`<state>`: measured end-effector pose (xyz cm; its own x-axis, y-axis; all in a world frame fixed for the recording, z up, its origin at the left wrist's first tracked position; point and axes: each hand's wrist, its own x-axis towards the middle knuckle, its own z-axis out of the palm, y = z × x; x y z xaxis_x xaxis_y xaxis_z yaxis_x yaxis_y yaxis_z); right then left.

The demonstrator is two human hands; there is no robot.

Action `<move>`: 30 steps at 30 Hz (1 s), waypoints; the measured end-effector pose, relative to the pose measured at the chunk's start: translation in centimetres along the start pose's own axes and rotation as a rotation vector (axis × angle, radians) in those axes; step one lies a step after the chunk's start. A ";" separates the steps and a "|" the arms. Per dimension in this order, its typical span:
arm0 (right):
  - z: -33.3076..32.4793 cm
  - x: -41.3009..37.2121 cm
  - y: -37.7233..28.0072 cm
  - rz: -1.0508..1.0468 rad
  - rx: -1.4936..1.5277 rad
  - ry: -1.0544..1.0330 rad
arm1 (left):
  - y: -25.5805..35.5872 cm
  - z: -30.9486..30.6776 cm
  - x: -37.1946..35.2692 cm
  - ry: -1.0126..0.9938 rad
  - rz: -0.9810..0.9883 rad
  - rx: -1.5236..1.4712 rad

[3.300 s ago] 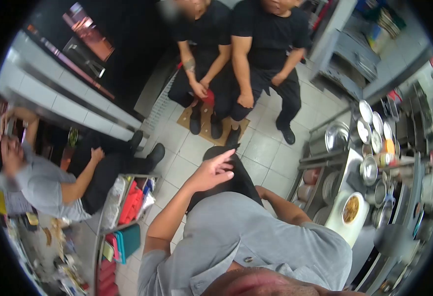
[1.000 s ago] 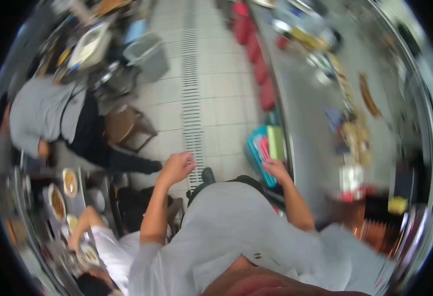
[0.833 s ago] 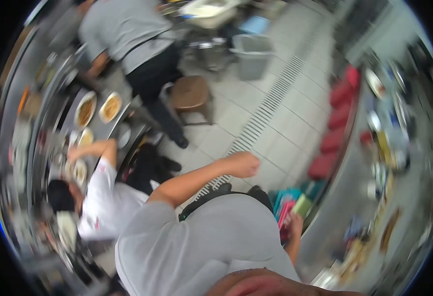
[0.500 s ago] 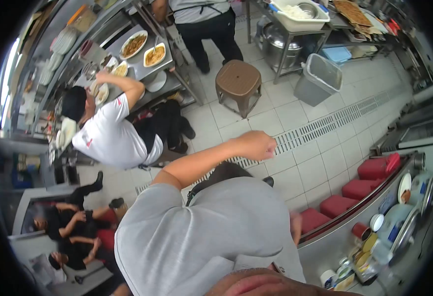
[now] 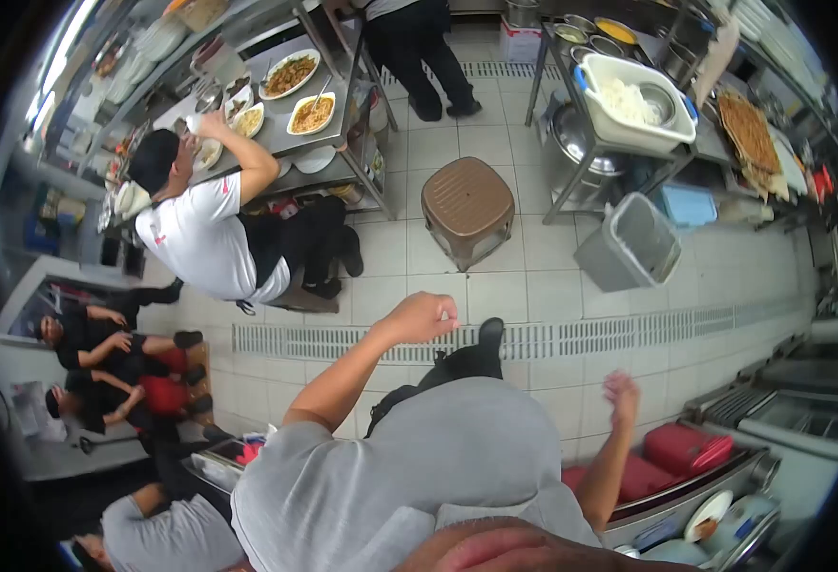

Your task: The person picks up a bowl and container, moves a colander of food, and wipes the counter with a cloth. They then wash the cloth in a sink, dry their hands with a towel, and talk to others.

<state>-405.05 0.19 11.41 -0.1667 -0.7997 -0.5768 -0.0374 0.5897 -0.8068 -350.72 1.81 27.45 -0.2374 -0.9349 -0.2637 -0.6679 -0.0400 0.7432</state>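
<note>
My left hand (image 5: 421, 317) is held out in front of my body above the tiled floor, its fingers curled in and nothing showing in them. On the other side, my right hand (image 5: 621, 398) is raised with the arm bent, and its fingers are smeared by motion. Neither hand touches anything. A brown plastic stool (image 5: 468, 198) stands on the floor ahead of me, beyond my left hand. Below my hands a slotted drain grate (image 5: 571, 340) crosses the floor, with my dark shoe (image 5: 491, 334) on it.
At left, a person in a white shirt (image 5: 199, 234) sits by a steel table with plates of food (image 5: 312, 114). A grey bin (image 5: 619, 250) stands right of the stool, near a table bearing a white basin (image 5: 629, 136). Red containers (image 5: 684, 448) line my right side. Several people sit at far left.
My view has swung round and moved forward, bringing the stool and bin lower in view. My right hand has come up into sight; my left hand has shifted left in view.
</note>
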 end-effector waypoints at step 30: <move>25.9 38.5 -24.7 -0.260 -0.731 -1.040 | 18.6 9.3 -6.9 1.049 -0.662 -0.070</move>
<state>-385.03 -48.07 5.79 0.7531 -0.4168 -0.5089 -0.5334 0.0659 -0.8433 -368.04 10.80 37.39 0.8307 -0.5567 -0.0055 -0.3972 -0.5997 0.6947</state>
